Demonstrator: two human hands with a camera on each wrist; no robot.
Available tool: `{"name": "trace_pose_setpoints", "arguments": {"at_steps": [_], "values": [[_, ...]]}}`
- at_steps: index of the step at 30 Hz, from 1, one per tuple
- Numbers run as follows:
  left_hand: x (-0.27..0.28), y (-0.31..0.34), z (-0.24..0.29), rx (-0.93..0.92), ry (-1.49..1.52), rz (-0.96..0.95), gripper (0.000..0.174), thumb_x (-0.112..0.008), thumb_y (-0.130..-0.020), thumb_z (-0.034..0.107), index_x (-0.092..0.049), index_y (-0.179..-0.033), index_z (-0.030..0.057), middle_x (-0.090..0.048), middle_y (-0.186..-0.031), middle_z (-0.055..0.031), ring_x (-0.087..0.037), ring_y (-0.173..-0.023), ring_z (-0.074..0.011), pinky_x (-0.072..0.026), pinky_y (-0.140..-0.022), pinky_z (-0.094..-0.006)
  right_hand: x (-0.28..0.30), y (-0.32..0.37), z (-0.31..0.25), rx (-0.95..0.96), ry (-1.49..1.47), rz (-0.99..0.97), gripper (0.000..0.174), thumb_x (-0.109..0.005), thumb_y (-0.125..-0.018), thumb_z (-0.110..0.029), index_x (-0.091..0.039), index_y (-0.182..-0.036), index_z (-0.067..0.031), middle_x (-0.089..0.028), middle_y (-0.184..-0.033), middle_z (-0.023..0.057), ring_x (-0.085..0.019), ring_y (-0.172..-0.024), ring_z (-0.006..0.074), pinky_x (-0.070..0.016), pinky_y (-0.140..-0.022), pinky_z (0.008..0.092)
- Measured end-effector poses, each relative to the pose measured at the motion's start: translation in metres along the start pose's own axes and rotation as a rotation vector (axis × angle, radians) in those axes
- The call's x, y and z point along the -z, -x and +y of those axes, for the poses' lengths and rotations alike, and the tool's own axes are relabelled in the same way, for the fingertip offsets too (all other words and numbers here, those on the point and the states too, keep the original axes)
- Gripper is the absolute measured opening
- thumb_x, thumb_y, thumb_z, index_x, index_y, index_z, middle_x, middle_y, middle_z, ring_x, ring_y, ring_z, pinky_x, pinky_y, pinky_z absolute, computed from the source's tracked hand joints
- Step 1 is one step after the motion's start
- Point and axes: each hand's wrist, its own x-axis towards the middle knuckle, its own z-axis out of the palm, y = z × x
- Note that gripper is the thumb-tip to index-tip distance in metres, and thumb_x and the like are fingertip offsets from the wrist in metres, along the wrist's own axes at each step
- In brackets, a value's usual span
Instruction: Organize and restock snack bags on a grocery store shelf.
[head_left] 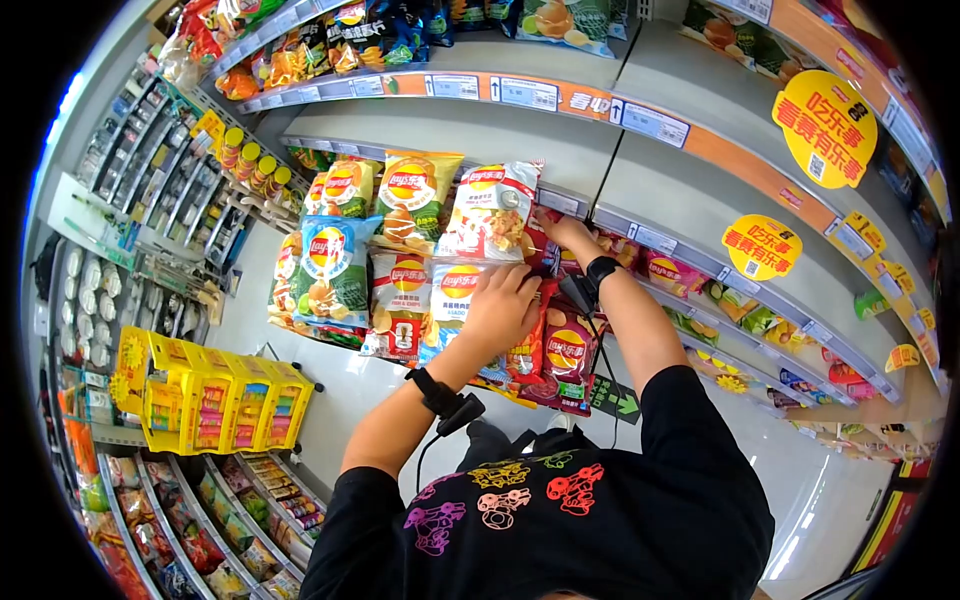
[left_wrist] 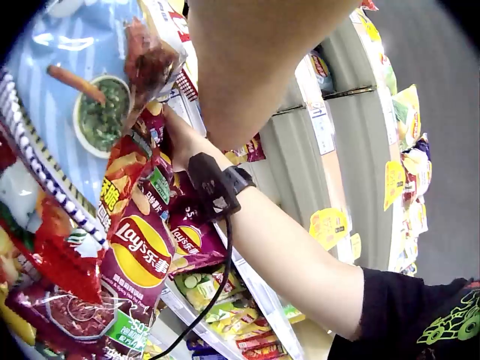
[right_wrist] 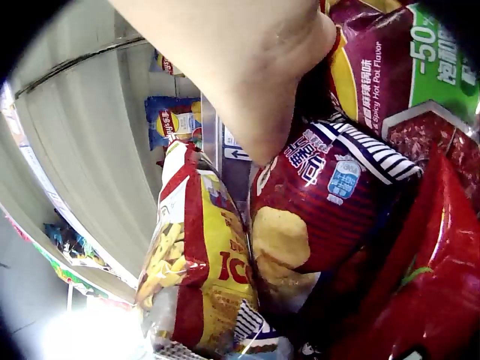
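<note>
My left hand [head_left: 505, 305] rests, fingers extended, on a white and blue Lay's chip bag [head_left: 455, 300] near the front of a pile of chip bags. Farther right, my right hand [head_left: 570, 235] reaches between the pile and the shelf edge, beside a white and red chip bag [head_left: 492, 210]. Its fingers are mostly hidden among the bags, and I cannot tell what they hold. In the right wrist view a dark red chip bag [right_wrist: 322, 202] and a yellow and red bag [right_wrist: 206, 262] stand right by that hand. Maroon hot-pot-flavour bags [left_wrist: 139, 259] lie below both arms.
Behind the pile runs a grey shelf [head_left: 540, 135] with price tags; chip bags fill the shelf above. Lower shelves hold more snack bags [head_left: 672, 275]. Round yellow signs [head_left: 825, 128] stick out at right. A yellow display rack [head_left: 215, 395] stands on the floor at left.
</note>
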Motion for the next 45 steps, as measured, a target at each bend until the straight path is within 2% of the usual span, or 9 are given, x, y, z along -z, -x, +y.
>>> {"name": "trace_pose_setpoints", "arguments": {"at_steps": [5, 9, 12, 15, 24, 29, 32, 36, 45], "values": [[-0.001, 0.000, -0.006, -0.007, -0.001, 0.012, 0.035, -0.060, -0.074, 0.019, -0.058, -0.107, 0.0065, -0.053, -0.115, -0.0111, -0.050, -0.108, -0.0290, -0.0368, -0.095, -0.0422, 0.011, 0.026, -0.002, 0.169, -0.185, 0.065, 0.085, -0.054, -0.067, -0.072, -0.057, -0.116, -0.0026, -0.057, -0.114, 0.0239, -0.052, -0.112, 0.0350, -0.0389, -0.095, 0.0405], [0.006, -0.010, -0.010, 0.037, -0.079, 0.036, 0.043, -0.061, -0.076, 0.024, -0.054, -0.116, 0.0085, -0.044, -0.128, -0.0127, -0.041, -0.119, -0.0321, -0.0326, -0.097, -0.0493, -0.001, 0.023, -0.005, 0.137, -0.020, 0.140, 0.069, -0.060, -0.069, -0.064, -0.061, -0.112, -0.0106, -0.062, -0.109, 0.0179, -0.059, -0.100, 0.0358, -0.0459, -0.083, 0.0394], [0.013, -0.018, -0.018, 0.188, -0.169, -0.017, 0.058, -0.060, -0.079, 0.033, -0.043, -0.131, 0.0139, -0.032, -0.138, -0.0171, -0.029, -0.127, -0.0408, -0.0268, -0.099, -0.0572, -0.002, 0.032, 0.002, 0.317, -0.212, 0.112, 0.059, -0.058, -0.073, -0.059, -0.065, -0.103, -0.0095, -0.063, -0.101, 0.0210, -0.059, -0.097, 0.0338, -0.0480, -0.079, 0.0373], [0.001, -0.017, -0.038, 0.249, -0.142, -0.047, 0.066, -0.060, -0.079, 0.040, -0.037, -0.136, 0.0152, -0.031, -0.138, -0.0219, -0.029, -0.125, -0.0464, -0.0257, -0.099, -0.0580, 0.001, 0.043, 0.000, 0.233, -0.096, 0.124, 0.057, -0.060, -0.071, -0.060, -0.066, -0.098, -0.0098, -0.064, -0.096, 0.0203, -0.061, -0.094, 0.0333, -0.0484, -0.077, 0.0386], [0.004, -0.007, -0.034, 0.242, -0.116, -0.065, 0.066, -0.055, -0.083, 0.039, -0.029, -0.139, 0.0163, -0.027, -0.141, -0.0211, -0.024, -0.131, -0.0415, -0.0216, -0.103, -0.0567, 0.003, 0.068, -0.005, 0.159, 0.094, 0.470, 0.070, -0.067, -0.066, -0.060, -0.059, -0.100, 0.0012, -0.064, -0.095, 0.0227, -0.062, -0.090, 0.0350, -0.0480, -0.080, 0.0423], [0.015, -0.002, -0.037, 0.267, -0.098, -0.036, 0.067, -0.055, -0.084, 0.038, -0.028, -0.139, 0.0122, -0.026, -0.141, -0.0219, -0.024, -0.131, -0.0411, -0.0214, -0.103, -0.0565, 0.003, 0.076, 0.030, 0.320, -0.066, 0.785, 0.031, -0.063, -0.079, -0.035, -0.062, -0.091, -0.0061, -0.065, -0.087, 0.0150, -0.062, -0.084, 0.0336, -0.0476, -0.077, 0.0397], [0.012, 0.003, -0.043, 0.289, -0.115, 0.000, 0.069, -0.057, -0.082, 0.039, -0.031, -0.138, 0.0095, -0.028, -0.140, -0.0230, -0.024, -0.131, -0.0407, -0.0236, -0.102, -0.0567, 0.004, 0.092, 0.056, 0.358, -0.078, 0.804, 0.030, -0.063, -0.079, -0.032, -0.062, -0.095, -0.0070, -0.065, -0.090, 0.0136, -0.060, -0.090, 0.0313, -0.0451, -0.083, 0.0380], [0.007, 0.003, -0.046, 0.328, -0.142, -0.092, 0.069, -0.053, -0.085, 0.041, -0.025, -0.140, 0.0124, -0.025, -0.142, -0.0225, -0.021, -0.133, -0.0398, -0.0204, -0.104, -0.0554, -0.022, 0.077, 0.085, 0.382, -0.194, 0.620, 0.040, -0.057, -0.084, -0.032, -0.055, -0.117, -0.0103, -0.049, -0.125, 0.0189, -0.039, -0.122, 0.0391, -0.0299, -0.103, 0.0452], [0.023, 0.002, -0.070, 0.267, 0.196, -0.072, 0.068, -0.055, -0.084, 0.037, -0.028, -0.137, 0.0055, -0.032, -0.137, -0.0244, -0.028, -0.128, -0.0404, -0.0250, -0.104, -0.0508, -0.021, 0.077, 0.090, 0.522, -0.291, 0.326, 0.050, -0.056, -0.086, -0.025, -0.044, -0.133, -0.0148, -0.030, -0.142, 0.0220, -0.028, -0.133, 0.0341, -0.0274, -0.106, 0.0382]]}}
